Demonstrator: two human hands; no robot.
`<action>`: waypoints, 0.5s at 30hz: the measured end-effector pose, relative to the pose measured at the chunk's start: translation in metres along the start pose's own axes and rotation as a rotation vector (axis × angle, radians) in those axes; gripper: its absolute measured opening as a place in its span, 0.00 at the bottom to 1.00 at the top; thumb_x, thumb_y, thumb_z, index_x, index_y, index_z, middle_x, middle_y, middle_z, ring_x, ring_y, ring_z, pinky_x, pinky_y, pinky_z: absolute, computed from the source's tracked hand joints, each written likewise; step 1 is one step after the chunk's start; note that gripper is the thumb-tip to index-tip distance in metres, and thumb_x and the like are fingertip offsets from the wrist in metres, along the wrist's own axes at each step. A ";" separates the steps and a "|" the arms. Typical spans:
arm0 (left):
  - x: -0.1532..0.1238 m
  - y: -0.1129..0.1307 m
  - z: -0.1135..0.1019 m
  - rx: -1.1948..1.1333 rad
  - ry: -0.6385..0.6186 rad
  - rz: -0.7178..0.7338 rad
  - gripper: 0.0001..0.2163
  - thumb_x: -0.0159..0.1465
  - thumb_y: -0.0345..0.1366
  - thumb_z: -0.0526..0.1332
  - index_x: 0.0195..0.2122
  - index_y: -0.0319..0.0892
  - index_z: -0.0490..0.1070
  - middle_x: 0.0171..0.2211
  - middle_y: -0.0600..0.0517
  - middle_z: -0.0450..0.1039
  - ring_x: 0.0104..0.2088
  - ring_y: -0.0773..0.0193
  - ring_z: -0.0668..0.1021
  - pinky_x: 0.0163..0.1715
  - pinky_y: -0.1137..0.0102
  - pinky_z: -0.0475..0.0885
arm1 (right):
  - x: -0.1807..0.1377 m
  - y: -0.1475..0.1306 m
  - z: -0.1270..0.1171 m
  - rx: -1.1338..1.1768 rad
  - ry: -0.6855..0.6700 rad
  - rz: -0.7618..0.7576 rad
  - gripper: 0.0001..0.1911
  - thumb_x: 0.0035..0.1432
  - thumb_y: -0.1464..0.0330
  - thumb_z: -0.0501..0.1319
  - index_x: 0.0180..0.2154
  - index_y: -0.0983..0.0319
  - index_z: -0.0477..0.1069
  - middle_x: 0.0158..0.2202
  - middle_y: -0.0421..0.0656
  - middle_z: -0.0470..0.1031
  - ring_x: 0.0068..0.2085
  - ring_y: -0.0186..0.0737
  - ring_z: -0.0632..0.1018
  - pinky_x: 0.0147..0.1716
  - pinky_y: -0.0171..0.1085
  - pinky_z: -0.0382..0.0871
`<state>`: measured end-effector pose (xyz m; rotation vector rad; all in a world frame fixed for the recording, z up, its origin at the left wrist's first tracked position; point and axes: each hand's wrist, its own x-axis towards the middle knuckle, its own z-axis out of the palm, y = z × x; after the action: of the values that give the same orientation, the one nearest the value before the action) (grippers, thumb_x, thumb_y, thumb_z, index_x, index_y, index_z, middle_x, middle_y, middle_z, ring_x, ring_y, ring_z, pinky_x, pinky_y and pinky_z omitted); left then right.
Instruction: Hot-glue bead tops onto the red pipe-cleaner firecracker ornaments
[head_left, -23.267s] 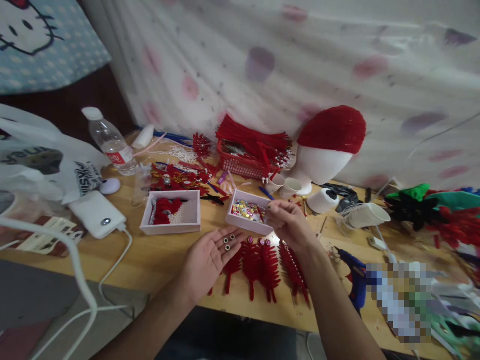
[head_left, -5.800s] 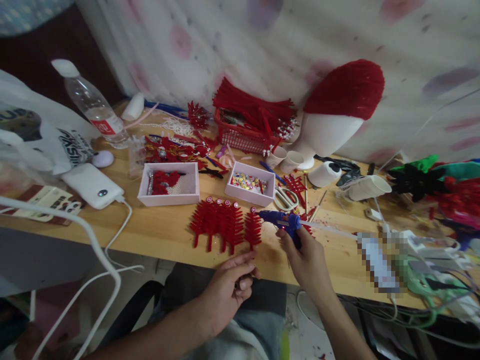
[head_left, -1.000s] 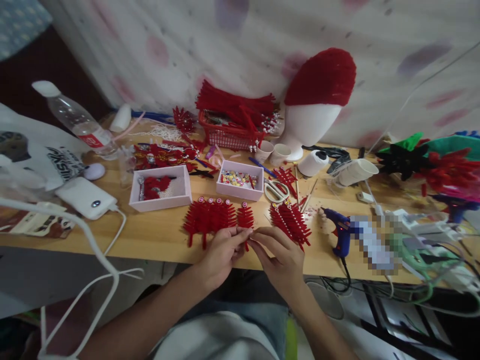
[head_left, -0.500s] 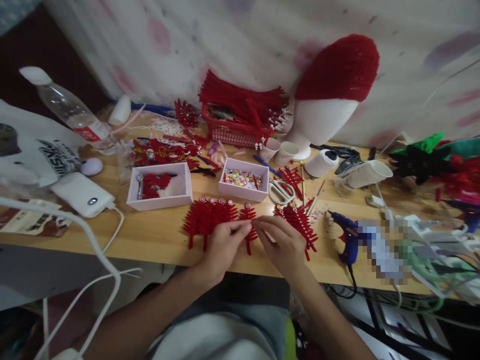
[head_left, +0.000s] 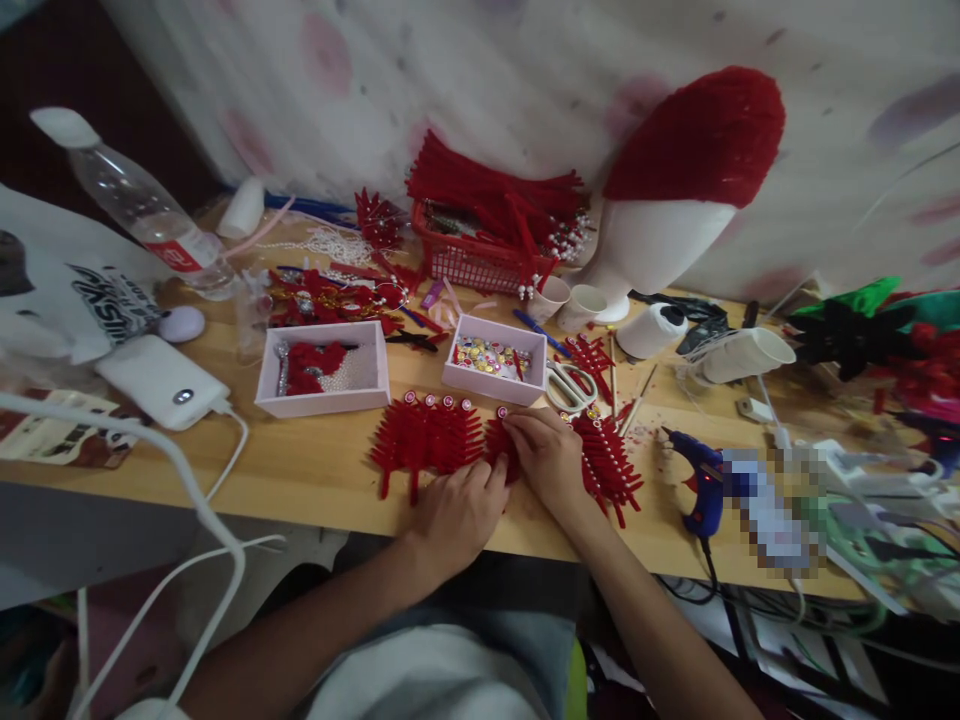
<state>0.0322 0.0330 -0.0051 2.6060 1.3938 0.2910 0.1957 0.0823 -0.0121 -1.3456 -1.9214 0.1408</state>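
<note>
At the lower centre of the frame, a red fringed piece [head_left: 496, 437] lies on the worktop [head_left: 315, 472], largely covered by two hands. The right hand [head_left: 551, 462] comes down over its upper part, fingers drawn close together, while the left hand [head_left: 460, 512] bends its fingers, side by side, over the lower end. Whether either pinches something small I cannot tell, since the tips are hidden.

The likeliest slip is uneven pressure: if one hand pushes harder, the piece could skew or its fringe could flatten. The pink disc [head_left: 502, 412] at its top sits right by the right fingers, so a careless drag might knock it off centre. Left of the hands, a row of similar red pieces [head_left: 424, 440] is near enough for the left knuckles to disturb.

At the lower right, the glue gun [head_left: 705, 487] lies with a red light showing, so its nozzle may be hot; an outward sweep of the right forearm could touch it. Its cord [head_left: 708, 572] runs over the front edge, and a snag there could pull the tool down.
</note>
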 end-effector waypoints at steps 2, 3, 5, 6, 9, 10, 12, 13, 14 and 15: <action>0.000 0.000 0.000 -0.001 0.020 0.006 0.16 0.72 0.38 0.55 0.58 0.38 0.68 0.35 0.48 0.77 0.36 0.59 0.81 0.30 0.68 0.74 | 0.000 0.000 0.001 -0.009 -0.010 -0.009 0.09 0.64 0.72 0.60 0.37 0.58 0.80 0.38 0.44 0.82 0.39 0.42 0.79 0.41 0.42 0.75; -0.001 0.000 0.000 -0.002 0.027 0.011 0.16 0.72 0.38 0.54 0.57 0.38 0.68 0.36 0.48 0.77 0.36 0.59 0.81 0.30 0.68 0.74 | 0.000 0.000 0.001 -0.017 -0.015 -0.013 0.09 0.64 0.72 0.60 0.38 0.58 0.80 0.38 0.44 0.82 0.39 0.42 0.78 0.41 0.43 0.75; -0.001 0.000 -0.001 -0.004 0.031 0.012 0.16 0.72 0.38 0.53 0.57 0.38 0.69 0.36 0.48 0.77 0.36 0.59 0.81 0.30 0.68 0.74 | 0.001 0.000 0.000 -0.032 -0.023 -0.025 0.09 0.64 0.72 0.60 0.38 0.58 0.80 0.39 0.44 0.82 0.39 0.43 0.77 0.41 0.44 0.74; -0.001 0.000 -0.001 -0.004 0.032 0.009 0.16 0.72 0.38 0.53 0.56 0.38 0.69 0.36 0.48 0.77 0.36 0.59 0.81 0.30 0.68 0.74 | 0.001 -0.001 0.000 -0.038 -0.025 -0.031 0.09 0.64 0.72 0.60 0.38 0.58 0.80 0.39 0.44 0.81 0.40 0.43 0.76 0.42 0.45 0.73; -0.001 0.000 -0.002 -0.002 0.030 0.001 0.15 0.72 0.38 0.54 0.56 0.38 0.69 0.36 0.49 0.77 0.36 0.59 0.81 0.30 0.68 0.74 | 0.002 -0.003 -0.003 -0.032 -0.013 -0.030 0.11 0.64 0.73 0.58 0.40 0.58 0.79 0.40 0.45 0.80 0.41 0.44 0.74 0.42 0.46 0.72; -0.001 0.000 -0.002 -0.001 0.028 0.000 0.16 0.71 0.38 0.55 0.57 0.38 0.69 0.36 0.49 0.77 0.36 0.59 0.81 0.30 0.68 0.75 | 0.001 -0.004 -0.004 -0.023 -0.002 -0.020 0.11 0.64 0.73 0.58 0.41 0.58 0.79 0.41 0.45 0.79 0.42 0.44 0.74 0.42 0.46 0.72; -0.001 0.000 -0.002 -0.002 0.020 0.004 0.16 0.71 0.37 0.56 0.57 0.37 0.68 0.36 0.48 0.77 0.36 0.58 0.81 0.31 0.68 0.75 | 0.000 -0.005 -0.006 -0.011 0.018 0.002 0.13 0.63 0.74 0.57 0.43 0.58 0.79 0.42 0.46 0.77 0.43 0.45 0.74 0.43 0.47 0.72; -0.001 0.000 -0.002 -0.004 0.020 0.006 0.16 0.71 0.37 0.56 0.57 0.37 0.68 0.36 0.48 0.76 0.36 0.58 0.81 0.31 0.68 0.75 | -0.001 -0.006 -0.007 -0.008 0.022 0.007 0.14 0.62 0.75 0.57 0.44 0.57 0.78 0.42 0.46 0.76 0.43 0.45 0.73 0.43 0.47 0.71; -0.001 0.000 -0.002 -0.007 0.021 0.007 0.16 0.71 0.37 0.56 0.57 0.37 0.68 0.36 0.48 0.76 0.36 0.59 0.81 0.31 0.68 0.75 | -0.002 -0.007 -0.008 -0.008 0.020 0.006 0.15 0.61 0.75 0.57 0.44 0.57 0.78 0.43 0.46 0.75 0.43 0.45 0.73 0.43 0.47 0.71; -0.001 0.000 -0.001 -0.010 0.024 0.010 0.16 0.71 0.37 0.55 0.57 0.37 0.68 0.36 0.48 0.76 0.37 0.59 0.81 0.31 0.68 0.75 | -0.003 -0.007 -0.008 -0.010 0.012 0.001 0.16 0.60 0.76 0.57 0.45 0.57 0.78 0.43 0.46 0.75 0.43 0.44 0.73 0.43 0.47 0.71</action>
<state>0.0312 0.0328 -0.0039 2.6109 1.3831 0.3313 0.1960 0.0736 -0.0047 -1.3508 -1.9139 0.1232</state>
